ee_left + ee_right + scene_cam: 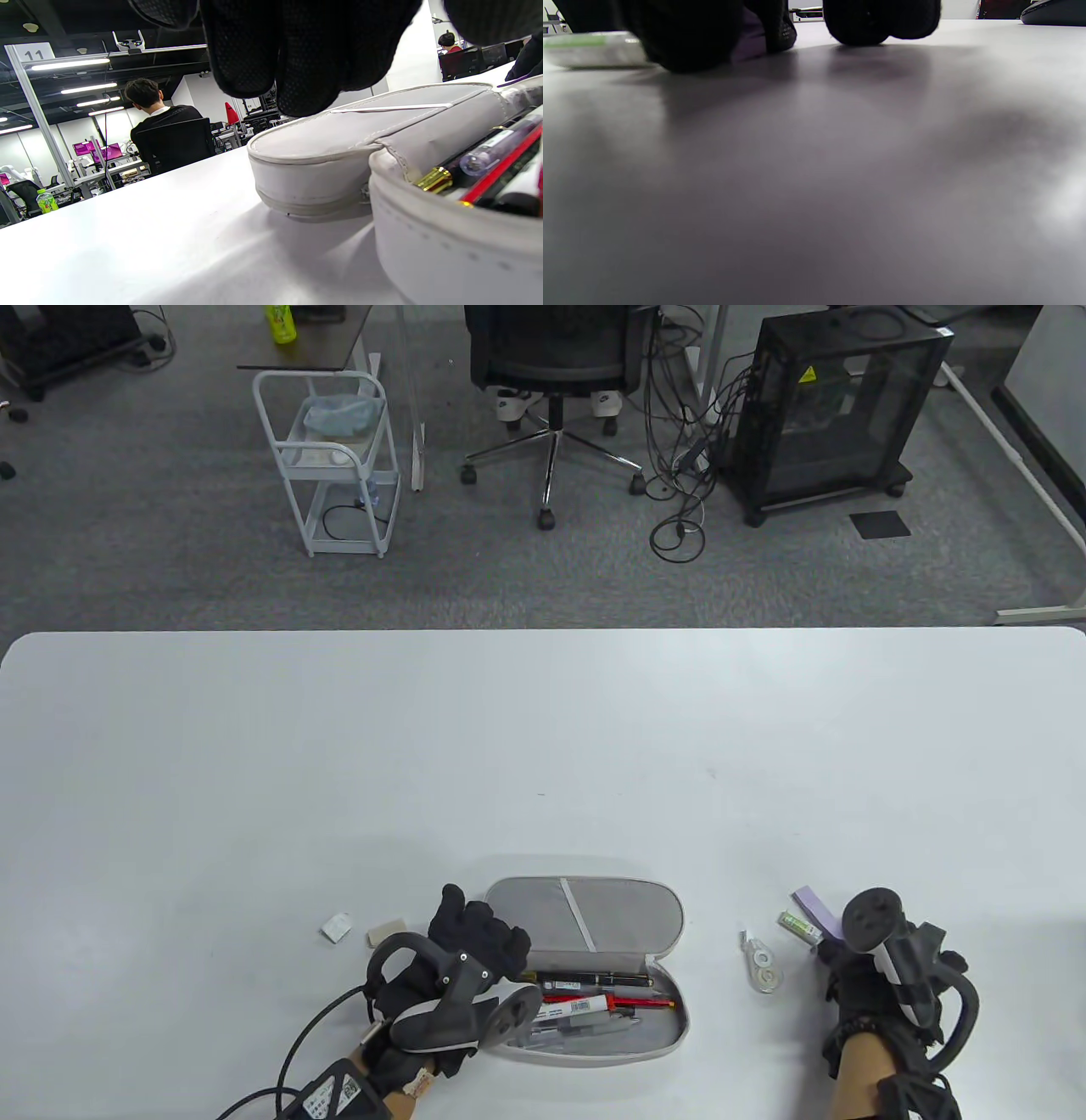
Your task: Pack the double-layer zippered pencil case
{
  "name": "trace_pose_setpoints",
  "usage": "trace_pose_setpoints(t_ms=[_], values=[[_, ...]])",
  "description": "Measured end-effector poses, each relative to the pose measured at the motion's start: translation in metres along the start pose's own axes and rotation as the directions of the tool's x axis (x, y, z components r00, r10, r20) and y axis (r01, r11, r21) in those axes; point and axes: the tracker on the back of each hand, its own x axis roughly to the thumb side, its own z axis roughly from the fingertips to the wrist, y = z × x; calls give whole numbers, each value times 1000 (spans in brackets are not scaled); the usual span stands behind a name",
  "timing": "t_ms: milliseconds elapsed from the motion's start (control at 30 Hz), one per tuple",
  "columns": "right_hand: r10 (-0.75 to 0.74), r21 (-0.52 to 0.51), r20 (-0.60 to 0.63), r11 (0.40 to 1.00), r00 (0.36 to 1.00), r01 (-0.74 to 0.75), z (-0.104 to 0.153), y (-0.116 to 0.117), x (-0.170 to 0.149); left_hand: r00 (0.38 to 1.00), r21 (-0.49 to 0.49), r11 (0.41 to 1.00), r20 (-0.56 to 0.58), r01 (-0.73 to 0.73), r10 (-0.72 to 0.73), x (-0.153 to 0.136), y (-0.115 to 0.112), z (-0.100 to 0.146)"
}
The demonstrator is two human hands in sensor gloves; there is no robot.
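Observation:
The grey double-layer pencil case (594, 916) lies open near the table's front edge, its lid flat towards the far side. Its near tray (594, 1045) holds several pens (594, 1005). My left hand (479, 937) is at the case's left end; in the left wrist view its fingers (297, 51) hang just above the lid (339, 140) and hold nothing. My right hand (836, 954) is to the right of the case, fingertips (683, 38) down on the table at a purple pad (816, 909), which also shows in the right wrist view (748, 42). The thumb stands apart.
A correction tape (764, 967) lies between the case and my right hand. A green-and-white stick (800, 926) lies beside the purple pad. An eraser (386, 933) and a small white item (337, 927) lie left of my left hand.

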Motion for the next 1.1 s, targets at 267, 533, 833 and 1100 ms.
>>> trace_pose_setpoints(t_ms=[267,533,833,1100], values=[[-111,-194,56,974,992,120,11,-17,2,999,-4,1000,-33,-14,14,-8,-1,0],[-124,-237,489,934,864,268,65,-34,64,998,-17,1000,-58,-25,24,-12,-2,-5],[196,-345,684,936,702,74,125,-12,142,1000,-17,1000,-32,-3,2,-4,-3,-12],[213,-335,685,941,696,42,124,-8,137,999,-29,998,-9,50,-50,1,-3,-29]])
